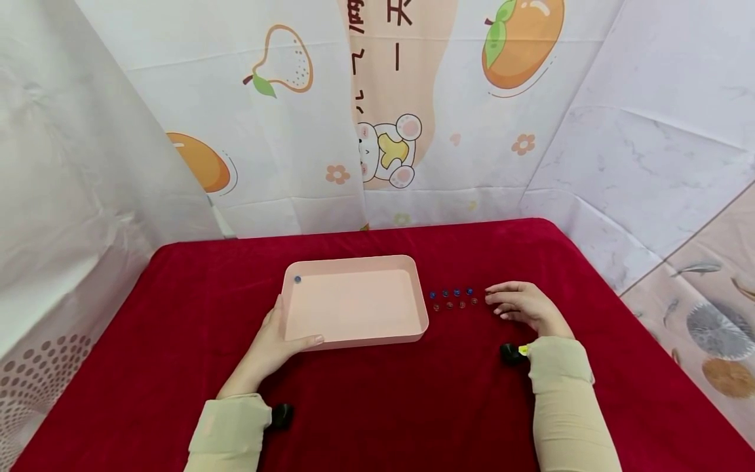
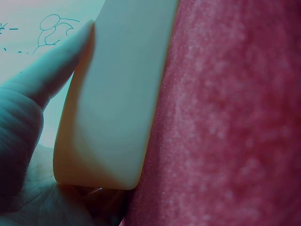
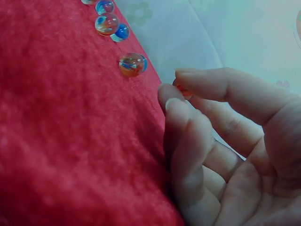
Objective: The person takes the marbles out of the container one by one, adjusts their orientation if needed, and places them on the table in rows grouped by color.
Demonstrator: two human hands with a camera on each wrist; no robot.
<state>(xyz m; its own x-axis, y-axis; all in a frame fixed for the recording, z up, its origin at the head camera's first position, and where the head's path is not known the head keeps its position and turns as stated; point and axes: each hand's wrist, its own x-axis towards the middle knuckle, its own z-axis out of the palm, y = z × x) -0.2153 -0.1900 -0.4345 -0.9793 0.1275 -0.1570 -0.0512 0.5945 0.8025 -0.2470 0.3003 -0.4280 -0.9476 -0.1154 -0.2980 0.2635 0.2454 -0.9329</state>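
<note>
A shallow pale pink tray (image 1: 354, 341) lies on the table, with one blue marble (image 1: 297, 279) in its far left corner. My left hand (image 1: 272, 344) grips the near left corner, its thumb along the front rim and its fingers at the left side. To the right of the tray, several glass marbles lie in two short rows, blue marbles (image 1: 457, 293) behind and orange-brown marbles (image 1: 462, 305) in front. Just right of these rows is my right hand (image 1: 527, 307). In the right wrist view its fingertips pinch a reddish-orange marble (image 3: 184, 91), mostly hidden by the fingers.
Red velvety cloth (image 1: 383, 406) covers the table. White printed curtains (image 1: 295, 144) hang behind its far edge and at both sides. A dark wrist camera (image 1: 281, 416) sits at the left cuff, another dark wrist camera (image 1: 512, 354) at the right.
</note>
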